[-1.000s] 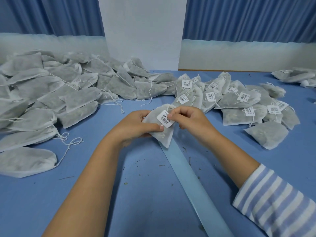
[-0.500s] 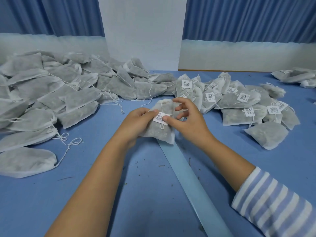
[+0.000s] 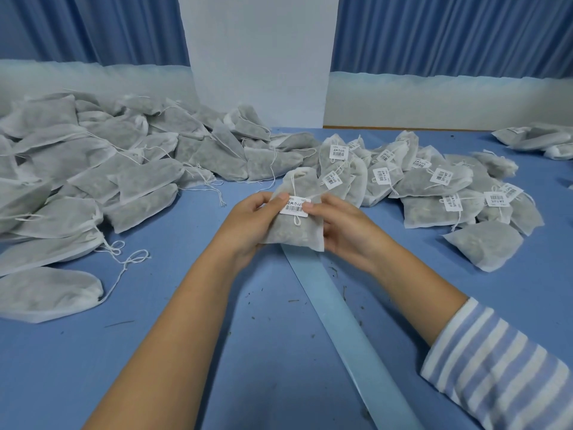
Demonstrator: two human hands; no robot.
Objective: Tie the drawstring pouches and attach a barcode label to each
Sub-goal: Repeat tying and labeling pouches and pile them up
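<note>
L hand (image 3: 248, 225) & R hand (image 3: 350, 234) both clamped on pouch (image 3: 294, 235) btwn them, thumbs on its barcode label (image 3: 294, 208), above tabletop (image 3: 62, 367).

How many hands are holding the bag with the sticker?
2. The left hand grips the pouch at its left edge, the right hand at its right edge; both thumbs press the barcode label.

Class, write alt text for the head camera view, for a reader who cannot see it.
The left hand and right hand hold one drawstring pouch over a blue table, both thumbs pressing on its barcode label. Unlabelled pouches are heaped on the left; labelled pouches lie on the right.
</note>
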